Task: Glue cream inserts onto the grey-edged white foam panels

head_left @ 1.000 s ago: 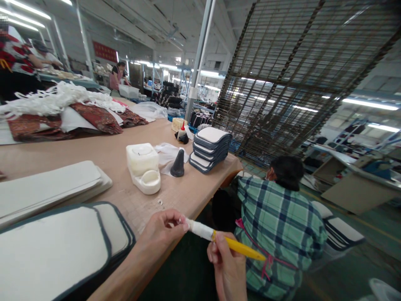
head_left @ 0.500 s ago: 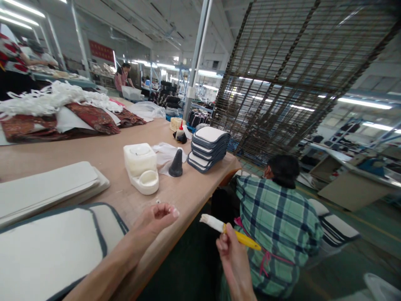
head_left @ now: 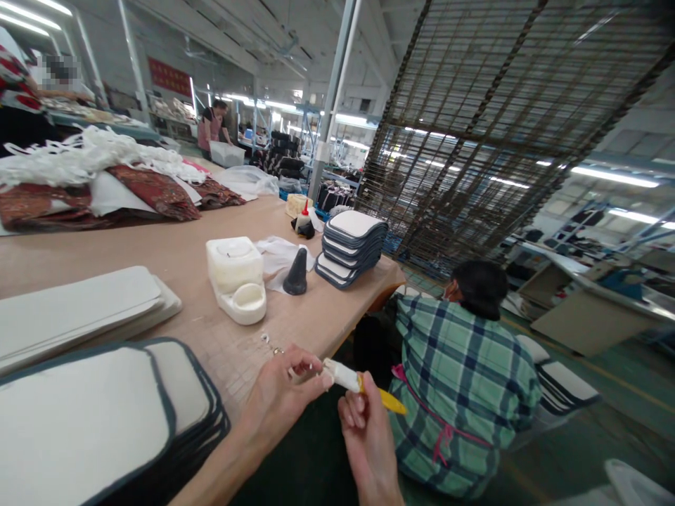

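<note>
A brush (head_left: 345, 377) with a yellow handle and a white-coated head is held over the table's near edge. My right hand (head_left: 366, 429) grips it where the handle meets the head. At the bristle end, the thumb and fingers of my left hand (head_left: 287, 386) close on the tip. Just behind the left hand, small pale scraps (head_left: 266, 339) lie on the brown tabletop (head_left: 200, 309). Beyond them stand a white plastic container (head_left: 237, 277) with a round cup at its front and a dark cone (head_left: 296, 273).
Dark-edged white panels (head_left: 89, 414) are stacked at the near left, with plain white boards (head_left: 79, 306) behind. A similar stack (head_left: 352, 246) sits at the table's right corner, past it a red-tipped bottle (head_left: 304, 221). A person in a plaid top (head_left: 464, 372) sits close on the right.
My left hand has moved right and my right hand left, bringing them together. The left fingertips, apart from the brush before, are now at its bristles.
</note>
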Available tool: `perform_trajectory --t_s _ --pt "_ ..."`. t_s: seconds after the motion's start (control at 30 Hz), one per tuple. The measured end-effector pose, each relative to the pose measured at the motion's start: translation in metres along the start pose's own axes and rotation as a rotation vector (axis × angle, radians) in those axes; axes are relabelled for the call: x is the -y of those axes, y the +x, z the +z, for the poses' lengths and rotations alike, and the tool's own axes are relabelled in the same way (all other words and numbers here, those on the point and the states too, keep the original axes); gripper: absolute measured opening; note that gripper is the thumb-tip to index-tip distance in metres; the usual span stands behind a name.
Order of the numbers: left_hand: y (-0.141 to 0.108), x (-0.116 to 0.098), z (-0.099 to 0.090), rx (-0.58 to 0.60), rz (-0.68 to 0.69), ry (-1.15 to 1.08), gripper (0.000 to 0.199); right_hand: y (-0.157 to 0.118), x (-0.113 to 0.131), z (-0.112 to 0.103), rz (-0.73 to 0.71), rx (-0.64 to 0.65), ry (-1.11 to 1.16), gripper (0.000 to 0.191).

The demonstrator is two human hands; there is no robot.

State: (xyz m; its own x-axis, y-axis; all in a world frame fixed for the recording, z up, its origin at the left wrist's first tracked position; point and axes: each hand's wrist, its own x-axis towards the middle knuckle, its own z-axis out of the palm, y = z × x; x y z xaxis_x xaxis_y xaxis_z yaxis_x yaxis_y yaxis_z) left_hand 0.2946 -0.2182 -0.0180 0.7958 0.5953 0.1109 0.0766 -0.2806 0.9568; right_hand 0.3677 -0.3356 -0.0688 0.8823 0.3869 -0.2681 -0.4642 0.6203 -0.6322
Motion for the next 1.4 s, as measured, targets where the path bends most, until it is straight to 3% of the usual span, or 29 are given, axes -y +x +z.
perform_trajectory --t_s 0.2,0.47,0.73,1.03,1.17,1.4 --pt "0.000 -0.004 -0.002 0.015 -0.098 0.034 0.023 -0.003 -0.005 0.006 -0.063 -0.005 -0.036 0.035" --pt "0.000 -0.003 -0.007 0.031 -0.128 0.051 0.026 0.001 -0.008 0.004 0.059 -0.049 0.107 0.039" --pt "-0.001 0.008 0.000 -0.078 0.044 0.000 0.016 -0.002 -0.008 0.005 0.063 -0.048 0.134 0.040" --pt "-0.002 0.013 0.003 -0.027 0.164 0.115 0.013 0.000 -0.013 0.004 0.120 -0.086 0.180 0.037" --pt "-0.003 0.014 0.003 -0.052 0.103 0.104 0.013 0.000 -0.015 0.002 0.127 -0.079 0.177 0.037" --pt "-0.002 0.009 -0.009 -0.075 -0.088 -0.004 0.021 -0.002 -0.003 0.000 -0.035 -0.005 0.040 0.034"
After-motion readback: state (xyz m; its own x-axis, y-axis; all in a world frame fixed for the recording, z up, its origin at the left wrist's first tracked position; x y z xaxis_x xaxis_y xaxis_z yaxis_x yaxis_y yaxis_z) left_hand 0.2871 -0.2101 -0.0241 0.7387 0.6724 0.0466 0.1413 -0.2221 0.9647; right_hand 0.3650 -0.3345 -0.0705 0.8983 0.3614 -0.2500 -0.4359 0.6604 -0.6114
